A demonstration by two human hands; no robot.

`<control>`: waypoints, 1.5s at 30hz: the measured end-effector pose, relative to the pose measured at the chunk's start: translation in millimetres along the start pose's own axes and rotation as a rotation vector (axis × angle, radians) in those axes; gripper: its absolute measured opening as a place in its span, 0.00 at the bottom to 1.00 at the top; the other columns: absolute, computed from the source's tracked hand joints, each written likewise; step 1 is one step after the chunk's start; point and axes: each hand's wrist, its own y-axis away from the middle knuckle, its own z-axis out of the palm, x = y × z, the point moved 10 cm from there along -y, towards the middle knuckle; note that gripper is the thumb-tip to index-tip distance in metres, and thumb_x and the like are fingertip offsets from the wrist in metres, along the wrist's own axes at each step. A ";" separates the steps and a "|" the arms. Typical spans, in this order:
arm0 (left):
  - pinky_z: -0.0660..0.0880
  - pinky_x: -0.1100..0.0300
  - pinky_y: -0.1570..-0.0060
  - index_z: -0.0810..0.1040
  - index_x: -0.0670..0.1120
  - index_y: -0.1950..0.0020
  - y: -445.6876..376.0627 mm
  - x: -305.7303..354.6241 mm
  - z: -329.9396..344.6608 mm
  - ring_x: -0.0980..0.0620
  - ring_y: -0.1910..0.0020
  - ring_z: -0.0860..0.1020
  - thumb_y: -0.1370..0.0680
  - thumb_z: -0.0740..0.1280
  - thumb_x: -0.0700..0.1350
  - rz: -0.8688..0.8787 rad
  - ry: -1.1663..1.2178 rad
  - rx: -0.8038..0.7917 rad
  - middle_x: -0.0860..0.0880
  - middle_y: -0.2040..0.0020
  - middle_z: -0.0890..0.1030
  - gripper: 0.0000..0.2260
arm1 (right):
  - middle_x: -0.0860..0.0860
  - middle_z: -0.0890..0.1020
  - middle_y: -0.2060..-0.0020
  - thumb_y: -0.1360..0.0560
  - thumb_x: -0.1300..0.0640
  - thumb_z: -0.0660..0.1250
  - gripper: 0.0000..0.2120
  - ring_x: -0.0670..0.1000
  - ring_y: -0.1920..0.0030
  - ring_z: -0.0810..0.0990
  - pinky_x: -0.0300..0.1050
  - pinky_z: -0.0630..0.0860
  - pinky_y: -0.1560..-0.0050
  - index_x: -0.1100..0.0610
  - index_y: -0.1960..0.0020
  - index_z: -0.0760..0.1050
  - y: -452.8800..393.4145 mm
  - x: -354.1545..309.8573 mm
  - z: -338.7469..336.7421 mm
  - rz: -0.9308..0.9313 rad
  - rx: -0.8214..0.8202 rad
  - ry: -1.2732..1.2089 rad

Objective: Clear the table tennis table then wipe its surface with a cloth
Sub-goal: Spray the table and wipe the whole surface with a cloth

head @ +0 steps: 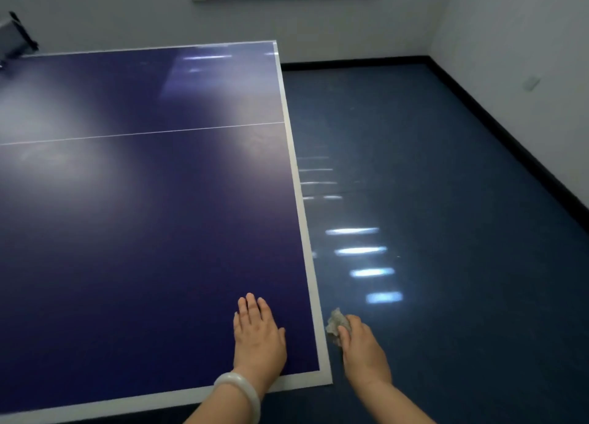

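From the head camera, your left hand (258, 334) lies flat on the blue table (143, 200) near its right front corner, fingers (250, 305) straight and close together, palm down, with a pale bangle (238, 391) on the wrist. Your right hand (363, 350) is just past the table's white right edge, over the floor (446, 200), its fingers curled round a crumpled grey cloth (336, 323). The net post (16, 38) shows at the far left.
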 end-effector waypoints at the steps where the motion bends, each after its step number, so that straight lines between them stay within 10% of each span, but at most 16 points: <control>1: 0.45 0.46 0.23 0.42 0.40 0.21 2.4 5.0 -1.0 0.39 0.22 0.41 0.17 0.51 0.54 -0.002 0.010 -0.017 0.38 0.21 0.41 0.31 | 0.49 0.74 0.48 0.17 0.48 0.51 0.14 0.50 0.52 0.74 0.46 0.72 0.53 0.51 0.38 0.69 -1.8 8.6 -9.3 -0.006 -0.012 0.012; 10: 0.70 0.57 0.38 0.69 0.48 0.32 -1.7 108.2 -26.6 0.54 0.41 0.72 0.16 0.54 0.50 0.248 0.311 -0.089 0.52 0.36 0.71 0.15 | 0.50 0.76 0.42 0.19 0.46 0.58 0.13 0.54 0.43 0.75 0.46 0.67 0.52 0.50 0.37 0.69 -65.8 26.1 -107.1 -0.125 -0.065 0.087; 27: 0.72 0.53 0.42 0.70 0.46 0.34 -213.3 157.7 -148.4 0.47 0.43 0.74 0.17 0.55 0.51 0.160 0.434 0.001 0.48 0.38 0.73 0.15 | 0.48 0.76 0.44 0.20 0.45 0.59 0.14 0.52 0.46 0.76 0.47 0.72 0.48 0.48 0.36 0.69 -280.0 -107.9 -220.5 -0.359 -0.114 0.268; 45: 0.72 0.56 0.41 0.70 0.47 0.34 -343.8 133.4 -217.8 0.51 0.44 0.74 0.17 0.56 0.52 -0.370 0.475 0.108 0.50 0.40 0.73 0.15 | 0.49 0.79 0.45 0.19 0.44 0.58 0.13 0.53 0.45 0.77 0.47 0.71 0.52 0.48 0.39 0.70 -514.8 -243.0 -246.6 -0.748 -0.283 0.382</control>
